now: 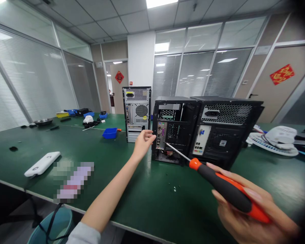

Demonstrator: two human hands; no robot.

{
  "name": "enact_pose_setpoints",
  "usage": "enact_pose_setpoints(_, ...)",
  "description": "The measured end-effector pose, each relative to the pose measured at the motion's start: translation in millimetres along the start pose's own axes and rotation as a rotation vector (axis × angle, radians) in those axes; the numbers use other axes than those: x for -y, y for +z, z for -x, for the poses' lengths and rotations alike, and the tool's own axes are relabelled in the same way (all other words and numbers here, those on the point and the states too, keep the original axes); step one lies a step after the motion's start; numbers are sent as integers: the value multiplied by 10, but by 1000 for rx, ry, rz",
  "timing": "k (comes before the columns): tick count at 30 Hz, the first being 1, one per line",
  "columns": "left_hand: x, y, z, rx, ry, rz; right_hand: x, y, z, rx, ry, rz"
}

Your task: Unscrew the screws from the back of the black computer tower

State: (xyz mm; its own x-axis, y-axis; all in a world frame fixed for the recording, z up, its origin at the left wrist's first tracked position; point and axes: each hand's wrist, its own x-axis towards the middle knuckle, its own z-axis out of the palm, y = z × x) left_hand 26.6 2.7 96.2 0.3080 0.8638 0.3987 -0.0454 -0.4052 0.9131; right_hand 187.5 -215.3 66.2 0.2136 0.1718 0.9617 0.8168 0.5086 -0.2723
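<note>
My right hand (246, 203) is wrapped around the orange and black handle of a screwdriver (226, 184). Its metal shaft points up and left, and the tip lies in front of the port panel (161, 135) on the back of a black computer case (176, 135). At that case's left rear edge is my left hand (143, 142), with fingers bent and fingertips against the edge. Part of the case's back is open, with an empty bay at the top. A second black computer case (218, 135) stands close on the right, its back also facing me.
Another computer tower (136, 115) stands behind, left of my hand. On the green table (112, 189) are a blue bin (110, 133), a white power bank (42, 164), a pixelated flat object (76, 183), small loose bits (175, 189) and a white fan (281, 139). A teal bucket (53, 225) is below the front edge.
</note>
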Motion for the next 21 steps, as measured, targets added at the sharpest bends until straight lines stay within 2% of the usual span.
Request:
enact_pose_setpoints(2,87,39,-163,-91,86,-112,-7,79,-148,106,-67,-11)
enact_pose_setpoints(5,207,148,-326,-142,203,-237,-15,278,-375,226,-399,-6)
enact_pose_setpoints(8,290,271,-408,-152,304,-316,-83,502,-524,223,-707,14)
enact_pose_setpoints(12,353,379,-470,-138,400,-373,-215,739,-612,243,-868,101)
enact_pose_setpoints(16,391,437,-513,-147,444,-400,-246,874,-708,184,-1032,197)
enact_pose_setpoints(21,366,511,-489,-167,428,-357,-254,956,-795,170,-1089,220)
